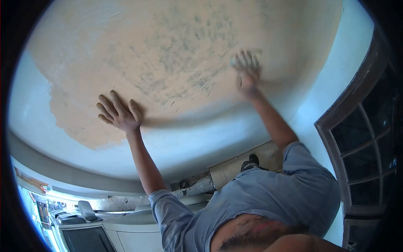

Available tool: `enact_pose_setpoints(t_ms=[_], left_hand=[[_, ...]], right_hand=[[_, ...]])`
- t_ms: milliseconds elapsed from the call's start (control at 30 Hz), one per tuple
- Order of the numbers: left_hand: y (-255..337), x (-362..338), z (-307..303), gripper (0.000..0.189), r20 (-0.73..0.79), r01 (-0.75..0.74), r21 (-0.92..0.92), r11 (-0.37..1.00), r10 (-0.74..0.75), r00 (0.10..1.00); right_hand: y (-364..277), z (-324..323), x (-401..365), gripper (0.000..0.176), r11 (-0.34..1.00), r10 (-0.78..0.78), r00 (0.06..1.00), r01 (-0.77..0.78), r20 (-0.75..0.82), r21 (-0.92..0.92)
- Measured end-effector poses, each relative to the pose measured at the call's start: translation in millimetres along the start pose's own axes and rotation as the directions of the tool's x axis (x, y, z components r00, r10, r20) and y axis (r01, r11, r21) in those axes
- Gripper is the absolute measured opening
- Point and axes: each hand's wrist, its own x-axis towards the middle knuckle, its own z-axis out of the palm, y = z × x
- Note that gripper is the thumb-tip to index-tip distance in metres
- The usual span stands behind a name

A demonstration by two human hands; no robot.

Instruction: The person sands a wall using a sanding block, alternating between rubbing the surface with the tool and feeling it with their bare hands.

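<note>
Left hand [119,114] lay flat, fingers spread wide, palm against tan patch [168,50] of wall [210,138]. Right hand [247,69] blurred, fingers closed over pale pad [233,61], pressed on same patch.

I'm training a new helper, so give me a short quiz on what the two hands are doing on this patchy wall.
1. True or false: the left hand lies flat, fingers spread, on the tan surface.
2. The right hand is: A sharp and hanging down; B motion-blurred over a pale pad; C tucked in a pocket.
3. Fill in: the dark-framed panes are on the picture's ____ side.
Key: 1 true; 2 B; 3 right.
</note>
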Motion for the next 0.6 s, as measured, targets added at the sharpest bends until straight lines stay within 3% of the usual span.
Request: enact_pose_setpoints(t_ms=[67, 100, 167, 200, 267, 300, 400, 433, 533, 567, 600], left_hand=[[-2.3, -1.5, 2.7, 0.064, -0.004, -0.015, -0.014, 1.0, 0.015, 1.0], [-3.8, -1.5, 3.6, 0.064, -0.021, -0.022, -0.027, 0.999, 0.021, 1.0], [-4.0, -0.8, 5.4, 0.064, -0.01, -0.018, -0.032, 0.999, 0.017, 1.0], [-3.9, -0.2, 8.1, 0.063, -0.023, -0.007, -0.044, 0.999, 0.006, 1.0], [-4.3, -6.2, 5.5, 0.063, -0.022, 0.028, -0.044, 0.999, -0.029, 0.999], [-2.8, -4.2, 3.9, 0.062, -0.017, 0.042, -0.059, 0.997, -0.043, 0.999], [-2.5, 1.3, 6.1, 0.059, -0.012, 0.089, -0.084, 0.992, -0.09, 0.996], [-5.1, -4.6, 4.9, 0.058, 0.011, 0.078, -0.094, 0.992, -0.078, 0.997], [-7.2, -5.5, 4.5, 0.055, -0.01, 0.101, -0.078, 0.992, -0.103, 0.995], [-7.6, -7.4, 4.5, 0.055, 0.01, 0.106, -0.081, 0.991, -0.106, 0.994], [-8.1, -5.2, 6.5, 0.055, 0.002, 0.095, -0.07, 0.993, -0.095, 0.995]], right_hand=[[17.0, -9.9, 91.9, 0.039, 0.996, -0.038, 0.999, 0.038, 0.007, -0.078], [31.3, -5.6, 132.9, 0.039, 0.958, 0.191, 0.97, -0.151, 0.151, -0.243], [16.3, -16.0, 256.9, 0.04, 0.971, -0.049, 0.98, 0.001, -0.193, -0.241], [8.2, -10.0, 267.6, 0.04, 0.97, -0.053, 0.98, 0.005, -0.193, -0.242], [-13.9, 1.7, 254.8, 0.04, 0.965, -0.034, 0.989, -0.005, -0.146, -0.261], [-21.5, 14.7, 219.9, 0.04, 0.957, 0.044, 0.999, -0.046, -0.012, -0.287], [-81.3, 29.9, 55.6, 0.033, 0.948, -0.004, 0.975, 0.074, 0.22, -0.31], [-81.1, 44.7, -15.0, 0.034, 0.998, -0.043, 0.982, 0.05, 0.184, -0.029], [-93.2, 46.0, 13.9, 0.035, 0.993, -0.111, 0.966, 0.119, 0.234, -0.022], [-98.0, 44.2, 72.0, 0.035, 0.968, -0.2, 0.957, 0.227, 0.211, -0.107], [-92.4, 54.4, 134.3, 0.032, 0.936, -0.326, 0.941, 0.334, 0.086, -0.107]])
